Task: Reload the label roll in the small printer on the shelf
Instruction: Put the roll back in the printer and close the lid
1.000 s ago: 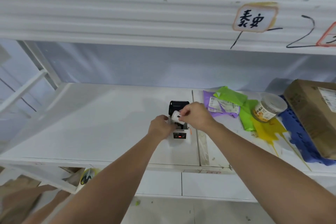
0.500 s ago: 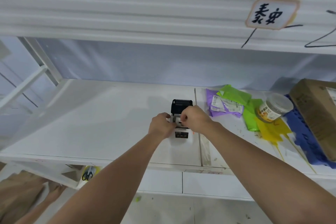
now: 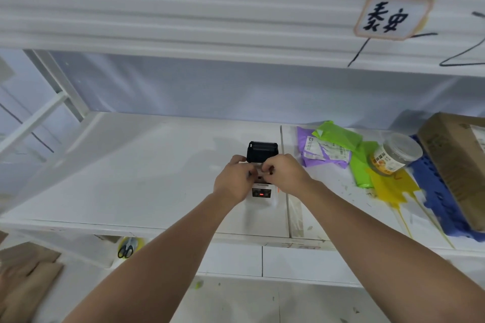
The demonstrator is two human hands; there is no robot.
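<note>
A small white label printer (image 3: 261,195) stands on the white shelf (image 3: 131,178), its black lid (image 3: 262,151) tipped open at the back and a red light on its front panel. My left hand (image 3: 232,181) grips the printer's left side. My right hand (image 3: 284,174) is over the open compartment, fingers pinched together. The label roll is almost wholly hidden between my fingers; only a pale sliver shows there.
To the right on the shelf lie purple (image 3: 322,152) and green (image 3: 341,136) mailer bags, a lidded clear jar (image 3: 396,153), yellow and blue bags and a cardboard box (image 3: 456,162). An upper shelf beam (image 3: 183,21) hangs overhead. Scissors (image 3: 126,248) lie on the level below.
My right hand has brought the white label roll down from above the printer into the open compartment. The view has shifted a little to the left.
</note>
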